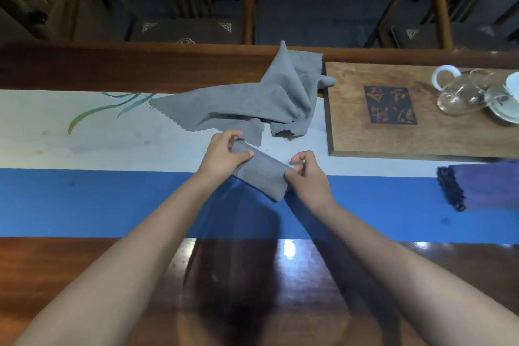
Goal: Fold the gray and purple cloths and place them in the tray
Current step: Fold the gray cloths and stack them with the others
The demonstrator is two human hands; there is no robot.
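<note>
One folded gray cloth (259, 174) was gripped at its ends by the left hand (224, 156) and right hand (307, 177). Two loose gray cloths (252, 101) and one purple cloth (488, 185) were seen beside one tray (365, 137).

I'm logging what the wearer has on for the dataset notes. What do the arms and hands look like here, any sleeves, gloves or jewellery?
Both forearms are bare all the way to the bottom edge of the picture, so no sleeves show. The left hand and right hand are ungloved, with short, unpainted-looking nails. No watch, bracelet or ring is visible on either wrist or on the fingers that show.
</note>
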